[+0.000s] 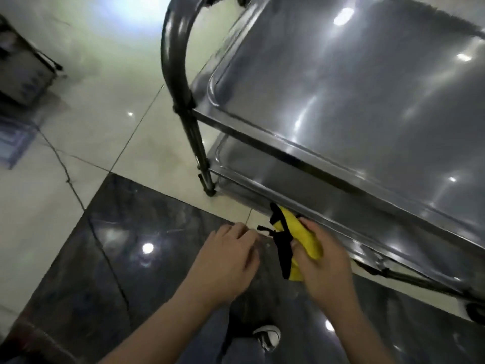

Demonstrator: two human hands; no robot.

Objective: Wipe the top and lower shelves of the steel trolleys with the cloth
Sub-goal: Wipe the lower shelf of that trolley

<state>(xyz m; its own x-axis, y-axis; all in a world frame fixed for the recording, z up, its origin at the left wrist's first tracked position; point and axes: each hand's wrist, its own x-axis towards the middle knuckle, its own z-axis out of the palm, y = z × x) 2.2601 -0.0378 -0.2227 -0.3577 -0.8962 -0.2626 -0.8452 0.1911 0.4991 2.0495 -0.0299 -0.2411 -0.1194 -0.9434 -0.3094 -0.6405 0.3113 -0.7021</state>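
Beside the steel trolley (341, 106), right hand (324, 266) gripping yellow cloth (294, 232), left hand (225, 264) loosely spread, holding nothing

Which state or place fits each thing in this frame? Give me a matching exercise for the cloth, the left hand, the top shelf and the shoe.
Things:
1. cloth
2. left hand
3. top shelf
4. shoe

States or places:
A. bare steel, with ceiling lights reflected in it
B. on the dark floor tile, at the bottom of the view
C. yellow with black trim, gripped by the right hand
D. holds nothing, fingers loosely bent

Pairs: 1-C, 2-D, 3-A, 4-B
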